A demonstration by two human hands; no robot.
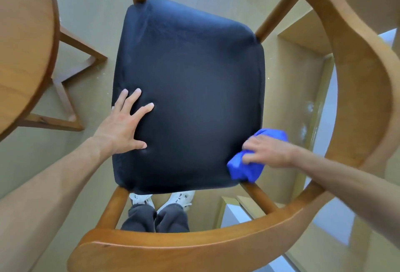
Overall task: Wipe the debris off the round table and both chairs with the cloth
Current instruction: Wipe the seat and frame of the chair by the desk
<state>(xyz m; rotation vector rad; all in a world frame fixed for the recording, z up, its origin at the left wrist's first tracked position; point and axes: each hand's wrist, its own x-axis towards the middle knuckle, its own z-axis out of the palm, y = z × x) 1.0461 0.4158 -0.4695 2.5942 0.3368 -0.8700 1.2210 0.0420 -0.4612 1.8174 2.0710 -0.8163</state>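
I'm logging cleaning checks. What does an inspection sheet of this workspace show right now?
Surface: dark seat cushion looks free of visible debris.
Job's things: blue cloth at the seat's near right corner; wooden chair frame; round table edge at left.
Clutter: pale specks on the floor.
Grips: left hand flat on the cushion; right hand holds the cloth.
Cables: nothing seen.
Surroundings: person's white shoes under the chair.

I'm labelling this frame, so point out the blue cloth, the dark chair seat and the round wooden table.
blue cloth (244,169): head view, lower fold.
dark chair seat (190,90): head view, cushion middle.
round wooden table (21,55): head view, tabletop.
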